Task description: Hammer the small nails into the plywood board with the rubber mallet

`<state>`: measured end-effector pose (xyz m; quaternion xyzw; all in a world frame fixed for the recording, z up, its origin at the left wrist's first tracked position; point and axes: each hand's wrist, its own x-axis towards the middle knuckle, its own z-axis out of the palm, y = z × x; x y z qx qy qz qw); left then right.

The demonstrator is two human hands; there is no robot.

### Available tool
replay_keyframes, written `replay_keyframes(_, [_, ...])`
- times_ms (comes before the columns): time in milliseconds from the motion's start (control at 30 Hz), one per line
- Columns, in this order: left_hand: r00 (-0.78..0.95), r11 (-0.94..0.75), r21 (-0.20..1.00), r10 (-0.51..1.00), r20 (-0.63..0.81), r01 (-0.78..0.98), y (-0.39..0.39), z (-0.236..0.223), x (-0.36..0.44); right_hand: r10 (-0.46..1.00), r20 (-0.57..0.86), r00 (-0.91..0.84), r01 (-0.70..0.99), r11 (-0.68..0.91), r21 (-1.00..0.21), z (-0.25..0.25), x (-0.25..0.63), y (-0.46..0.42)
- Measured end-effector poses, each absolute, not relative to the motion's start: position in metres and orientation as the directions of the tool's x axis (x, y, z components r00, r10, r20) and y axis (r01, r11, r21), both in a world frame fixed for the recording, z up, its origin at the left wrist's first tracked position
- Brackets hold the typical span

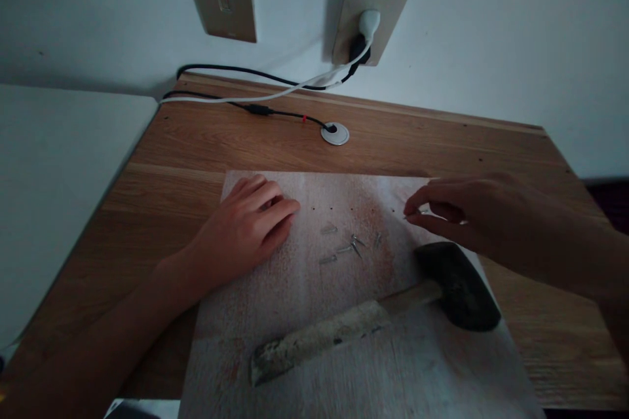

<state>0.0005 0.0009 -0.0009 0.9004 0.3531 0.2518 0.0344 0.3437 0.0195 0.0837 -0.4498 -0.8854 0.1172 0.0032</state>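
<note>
Closest, a rubber mallet lies on a speckled board. The right hand pinches a small nail between its fingers, while the left hand rests on the board, fingers together. Loose nails lie between the hands; farther off, a black cable crosses the tabletop below a wall socket.

Nails on board, mallet in front

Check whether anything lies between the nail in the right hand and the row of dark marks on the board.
Nothing visible does. Bare board separates the nail in the right hand from the dark marks; the loose nails and rubber mallet lie below that line.
</note>
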Motion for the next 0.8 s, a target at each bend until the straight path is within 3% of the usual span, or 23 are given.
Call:
replay_keyframes(167, [0.627, -0.744, 0.243, 0.659, 0.415, 0.622, 0.001, -0.001, 0.0, 0.699, -0.258, -0.667, 0.741, 0.589, -0.321, 0.075, 0.336, 0.011])
replay_keyframes(433, [0.625, -0.735, 0.246, 0.671, 0.399, 0.632, 0.001, 0.0, 0.0, 0.785, -0.063, -0.616, 0.779, 0.596, -0.196, 0.065, 0.323, 0.025])
replay_keyframes(800, [0.628, -0.738, 0.245, 0.668, 0.399, 0.629, 0.001, 0.0, -0.001, 0.703, -0.029, -0.711, 0.703, 0.708, -0.072, 0.052, 0.318, 0.023])
